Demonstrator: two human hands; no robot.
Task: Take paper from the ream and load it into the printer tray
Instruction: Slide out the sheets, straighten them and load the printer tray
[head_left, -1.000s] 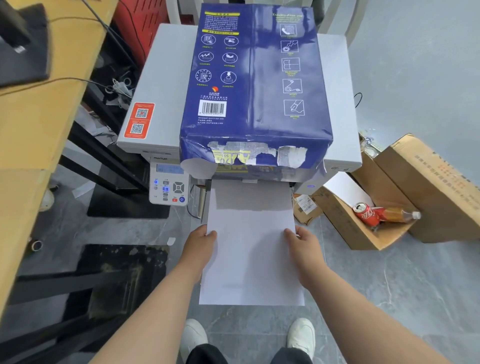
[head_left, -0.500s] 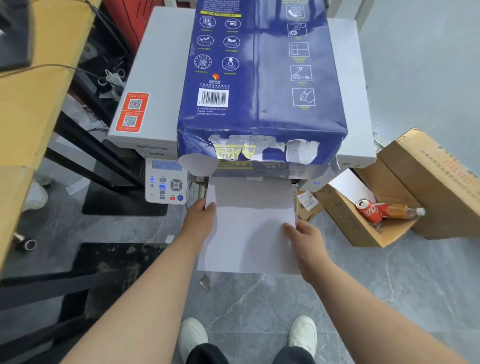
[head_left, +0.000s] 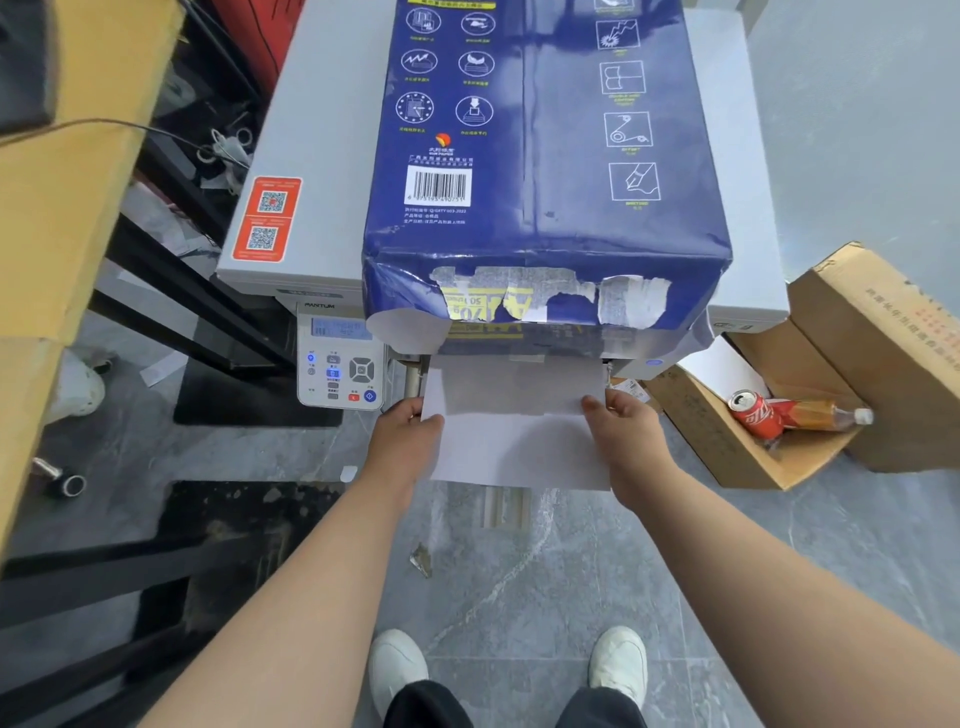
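At nine o'clock of the sheets, the left hand (head_left: 402, 439) pinches their edge; the paper (head_left: 514, 441), now pushed deeper than a second ago, sits half inside the printer (head_left: 311, 171) tray. At three o'clock the right hand (head_left: 626, 434) clamps the other edge, so loading looks nearly finished.

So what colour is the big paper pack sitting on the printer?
Dark blue, with white icons and a barcode: the paper pack shows clearly in the head view.

The grey stone-patterned floor (head_left: 545, 587) carried an open cardboard box (head_left: 810, 395) at right. A scrap of litter (head_left: 422, 560) lay near centre. The person's white shoes (head_left: 397, 667) stood nearest.
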